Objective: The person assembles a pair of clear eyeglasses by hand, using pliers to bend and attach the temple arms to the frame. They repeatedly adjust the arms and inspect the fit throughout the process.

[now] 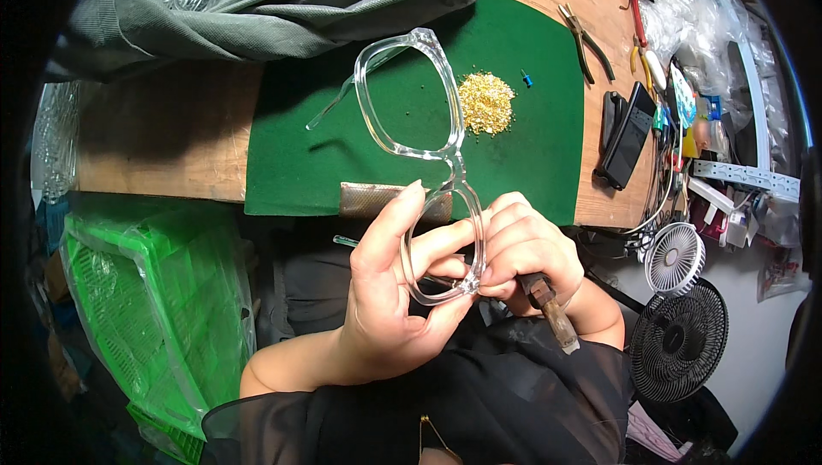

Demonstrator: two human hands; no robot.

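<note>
Clear plastic eyeglass frames stand tilted above the front of the bench, with no lenses visible in the rims. My left hand is closed round the nearer rim, thumb and fingers on either side. One temple arm stretches away at the far left; the other shows partly behind my left hand. My right hand grips a screwdriver-like tool, its worn brown handle sticking out below the palm. The fingers meet the frame's near corner at the hinge and hide the tool's tip. Beyond, tiny gold metal pieces lie heaped.
A green mat covers the wooden bench, with a patterned block at its front edge. Pliers, a blue pin and a black phone lie rightward. Grey cloth is at far left, a green crate below, fans at right.
</note>
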